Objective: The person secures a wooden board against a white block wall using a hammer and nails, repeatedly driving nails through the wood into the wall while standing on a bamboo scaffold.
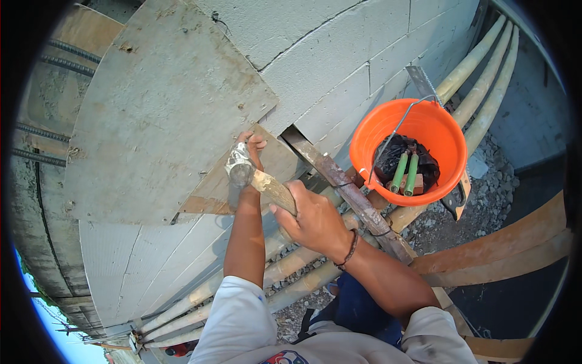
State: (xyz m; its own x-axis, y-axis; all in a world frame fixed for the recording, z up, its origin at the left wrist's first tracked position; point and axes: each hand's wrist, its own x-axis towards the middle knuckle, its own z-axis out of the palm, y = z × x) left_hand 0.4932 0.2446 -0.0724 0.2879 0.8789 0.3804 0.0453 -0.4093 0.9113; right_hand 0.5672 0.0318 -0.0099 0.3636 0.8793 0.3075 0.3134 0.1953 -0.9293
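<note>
My right hand is wrapped round the wooden handle of a hammer. The hammer's worn metal head is in front of my left hand and covers part of it. At the lower corner of a large, stained plywood board, the fingers of my left hand are curled. Whatever they may hold is hidden. A smaller plywood piece lies under that hand, against the pale block wall.
An orange bucket at the right holds green-handled tools and a black plastic bag. A saw rests beside it. A long bar slants across round poles. Rubble covers the ground; rebar juts at left.
</note>
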